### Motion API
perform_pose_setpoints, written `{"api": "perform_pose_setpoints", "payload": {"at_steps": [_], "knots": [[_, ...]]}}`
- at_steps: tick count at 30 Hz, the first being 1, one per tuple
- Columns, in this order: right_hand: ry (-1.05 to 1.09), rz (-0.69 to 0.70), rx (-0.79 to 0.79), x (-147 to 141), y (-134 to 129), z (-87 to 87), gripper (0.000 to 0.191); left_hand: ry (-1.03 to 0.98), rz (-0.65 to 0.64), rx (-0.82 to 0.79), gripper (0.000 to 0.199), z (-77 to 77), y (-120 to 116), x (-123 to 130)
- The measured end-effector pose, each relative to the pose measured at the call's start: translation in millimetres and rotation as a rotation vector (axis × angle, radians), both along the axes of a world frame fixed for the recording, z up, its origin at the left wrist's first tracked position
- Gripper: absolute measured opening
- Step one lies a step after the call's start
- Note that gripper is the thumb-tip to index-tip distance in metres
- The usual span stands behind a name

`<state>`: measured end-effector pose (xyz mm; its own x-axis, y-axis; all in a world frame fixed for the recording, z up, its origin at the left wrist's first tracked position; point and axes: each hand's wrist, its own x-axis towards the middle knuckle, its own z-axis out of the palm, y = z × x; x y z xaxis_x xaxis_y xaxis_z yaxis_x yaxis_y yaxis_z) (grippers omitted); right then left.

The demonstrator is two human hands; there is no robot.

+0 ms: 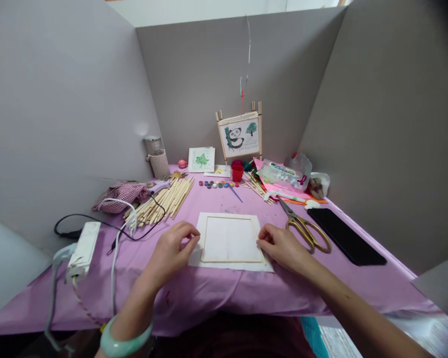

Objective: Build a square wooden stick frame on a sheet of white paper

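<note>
We look down on a table spread with a purple cloth point(205, 204), walled in by a grey left panel point(67, 99), a grey back panel point(194, 74) and a grey right panel point(381, 129). Taking the white paper point(216, 238) as our clock centre, we find the paint pots point(214, 184) and red cup point(237, 173) near 12 o'clock, with the panda picture point(242, 137) standing beyond them. The pile of sticks point(173, 199) lies at 10, the checked cloth point(121, 195) past it, and the power strip point(84, 251) at 9. The plastic box point(283, 176) sits between 1 and 2; the scissors point(302, 229) lie at 3, open a little, the phone point(343, 236) farther out that way.

On the paper, near the table's front edge, four thin sticks outline a frame point(229, 217). Its right stick point(259, 241) slants, the lower end reaching past the bottom stick point(231, 261).

Our left hand point(177, 243) comes in from 7 o'clock, fingers curled, thumb and forefinger by the paper's left edge; we cannot tell whether they grip it. Our right hand point(281, 243) reaches in from 4, fingers bent, thumb and forefinger drawn together at the right stick; we cannot tell whether they pinch it.
</note>
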<state>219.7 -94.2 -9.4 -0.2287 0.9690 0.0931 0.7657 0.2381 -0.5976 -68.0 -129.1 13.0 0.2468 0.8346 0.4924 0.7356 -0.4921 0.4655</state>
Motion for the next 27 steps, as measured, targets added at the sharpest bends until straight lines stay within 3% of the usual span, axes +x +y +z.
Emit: {"api": "perform_pose_setpoints", "payload": {"at_steps": [4,11,17,22,27], "knots": [[0.022,-0.001,0.011,2,-2,0.5,0.01,0.006,0.073,-0.051,0.011,2.7,8,2],[0.009,0.168,0.209,5,-17,0.0,0.017,-0.13,0.117,-0.177,0.013,-24.4,7,1],[-0.231,0.409,0.379,-23,-27,4.6,0.02,-0.17,0.08,-0.198,0.013,-28.9,6,-1],[-0.408,0.424,0.499,-51,-29,1.9,0.021,-0.161,0.079,-0.196,0.013,-29.0,5,-2],[-0.429,0.451,0.551,-64,-31,-1.0,0.019,-0.159,0.07,-0.186,0.013,-30.3,5,-2]]}}
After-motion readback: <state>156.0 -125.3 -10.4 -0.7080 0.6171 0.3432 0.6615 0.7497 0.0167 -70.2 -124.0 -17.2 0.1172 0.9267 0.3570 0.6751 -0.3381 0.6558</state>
